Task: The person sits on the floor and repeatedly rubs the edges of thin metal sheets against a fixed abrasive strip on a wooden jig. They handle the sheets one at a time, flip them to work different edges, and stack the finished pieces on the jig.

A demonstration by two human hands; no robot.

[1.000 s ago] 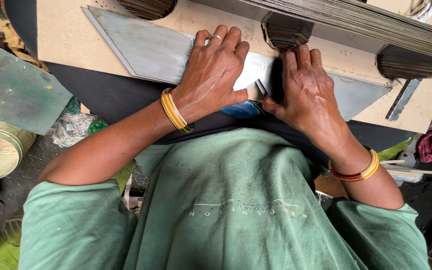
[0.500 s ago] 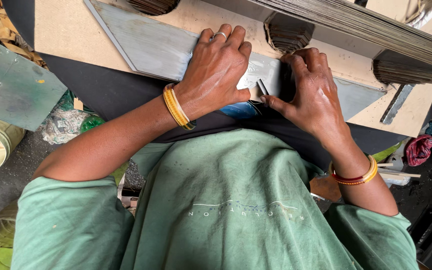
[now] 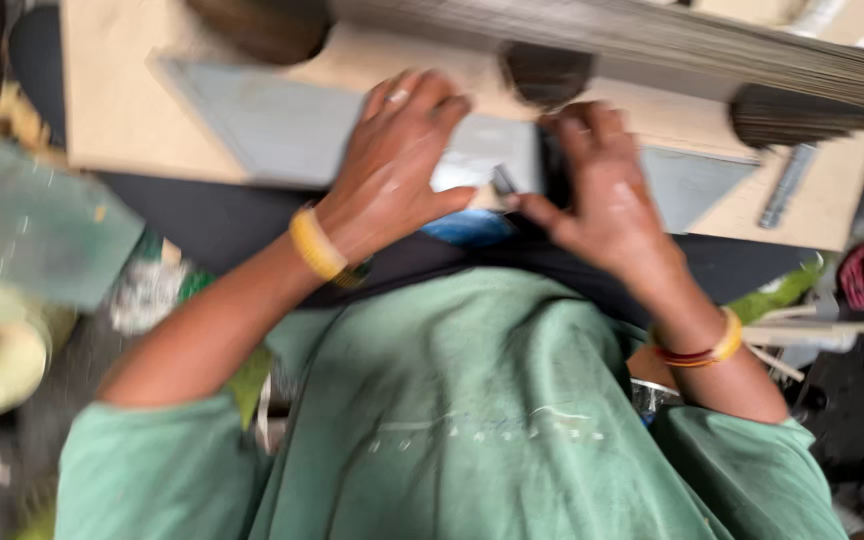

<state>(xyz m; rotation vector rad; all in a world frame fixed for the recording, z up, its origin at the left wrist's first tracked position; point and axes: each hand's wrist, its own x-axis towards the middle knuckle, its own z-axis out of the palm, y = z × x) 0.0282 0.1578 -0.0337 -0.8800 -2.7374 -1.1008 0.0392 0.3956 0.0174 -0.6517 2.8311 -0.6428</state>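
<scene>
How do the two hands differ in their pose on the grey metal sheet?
The left hand lies flat with fingers spread on the grey metal sheet; the right hand is more curled at the sheet's dark edge. The left wrist has a plain yellow bangle, the right a red and yellow one. Both press near one spot.

The left hand (image 3: 402, 165) lay flat, fingers spread, on a long grey metal sheet (image 3: 292, 130) atop a pale wooden board (image 3: 117, 120). Just beside it the right hand (image 3: 602, 190) pressed the same sheet (blur hid its fingertips); a small dark tool (image 3: 504, 182) sat between both thumbs.
</scene>
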